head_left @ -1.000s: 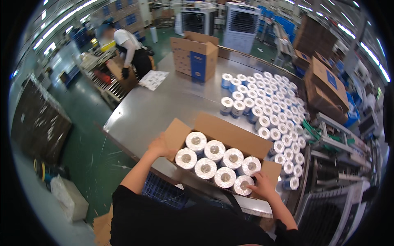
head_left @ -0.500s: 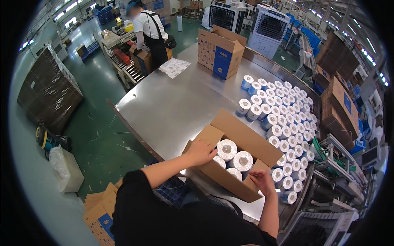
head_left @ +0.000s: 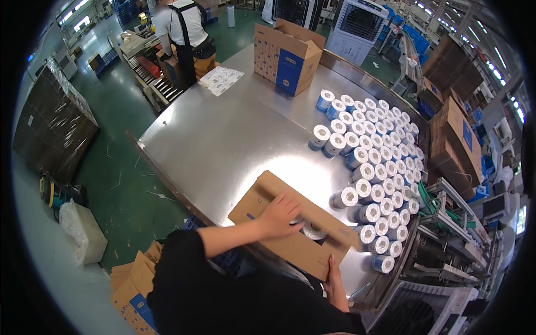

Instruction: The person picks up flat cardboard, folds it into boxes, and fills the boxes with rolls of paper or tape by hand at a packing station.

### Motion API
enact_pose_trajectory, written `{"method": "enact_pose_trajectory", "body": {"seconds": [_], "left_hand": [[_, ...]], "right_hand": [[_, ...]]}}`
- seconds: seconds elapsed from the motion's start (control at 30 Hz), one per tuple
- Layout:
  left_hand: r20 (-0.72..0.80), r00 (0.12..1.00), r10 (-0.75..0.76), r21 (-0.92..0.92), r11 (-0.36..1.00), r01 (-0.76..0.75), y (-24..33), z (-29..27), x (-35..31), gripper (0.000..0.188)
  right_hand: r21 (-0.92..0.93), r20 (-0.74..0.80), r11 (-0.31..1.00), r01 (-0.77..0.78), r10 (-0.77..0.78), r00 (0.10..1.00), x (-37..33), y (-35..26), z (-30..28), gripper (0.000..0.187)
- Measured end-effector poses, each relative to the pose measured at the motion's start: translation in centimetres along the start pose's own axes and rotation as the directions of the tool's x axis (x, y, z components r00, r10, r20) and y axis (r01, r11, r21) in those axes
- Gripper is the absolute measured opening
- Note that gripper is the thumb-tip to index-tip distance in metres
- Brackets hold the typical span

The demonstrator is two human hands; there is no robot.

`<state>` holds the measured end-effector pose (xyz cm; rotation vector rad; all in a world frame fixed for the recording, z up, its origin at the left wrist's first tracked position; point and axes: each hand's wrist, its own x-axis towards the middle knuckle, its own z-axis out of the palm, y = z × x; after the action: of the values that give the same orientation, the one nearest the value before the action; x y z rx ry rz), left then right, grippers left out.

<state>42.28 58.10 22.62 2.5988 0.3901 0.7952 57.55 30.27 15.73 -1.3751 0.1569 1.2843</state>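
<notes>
Over at the far left a tall stack of flattened brown cardboard [head_left: 53, 131] stands on the green floor [head_left: 120, 167], with a white bag [head_left: 84, 231] lying below it. Loose box flats [head_left: 131, 285] sit by the person's left side. At the top, another person in a white shirt and dark apron [head_left: 181, 28] works at a roller conveyor [head_left: 159, 86]. The steel worktop [head_left: 223, 139] fills the middle, carrying a printed sheet [head_left: 221, 80] and an open brown-and-blue carton [head_left: 287, 56] at its far end. Near the front edge lies the cardboard box [head_left: 290, 223], its flaps folded nearly shut, one white roll [head_left: 312, 230] showing through the gap. The left hand [head_left: 279, 213] rests on top, fingers spread flat, pressing a flap down. The right hand [head_left: 334, 282] is at the box's near corner, seemingly cupping the side wall, though whether its fingers grip or only brace I cannot tell. To the right, rows of white tape rolls [head_left: 379, 167] stand on end in a curved band, just beside the box. Stacked sealed cartons [head_left: 452, 134] sit beyond them
</notes>
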Motion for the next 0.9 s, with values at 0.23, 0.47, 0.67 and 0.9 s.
{"method": "enact_pose_trajectory", "body": {"seconds": [0.23,0.47,0.67,0.9], "left_hand": [[0.052,0.990,-0.133,0.483,0.871,0.091,-12.4,-6.0,-3.1,0.053],[-0.443,0.771,-0.458,0.574,0.515,0.636,-2.1,-4.6,-18.5,0.056],[-0.580,-0.050,-0.813,0.298,-0.269,0.916,10.6,-4.6,-43.9,0.050],[-0.292,-0.502,-0.814,0.261,-0.572,0.778,22.5,1.3,-57.7,0.061]], "right_hand": [[0.104,0.470,0.994,-0.033,-0.020,0.882,8.8,-3.3,12.1,0.059],[-0.289,0.821,0.914,0.283,0.085,0.565,8.3,-11.0,21.3,0.056],[-0.754,0.519,0.635,0.167,0.421,0.744,3.1,2.2,12.0,0.037],[-0.851,0.451,0.496,0.173,0.520,0.725,-1.7,8.7,-0.6,0.030]]}}
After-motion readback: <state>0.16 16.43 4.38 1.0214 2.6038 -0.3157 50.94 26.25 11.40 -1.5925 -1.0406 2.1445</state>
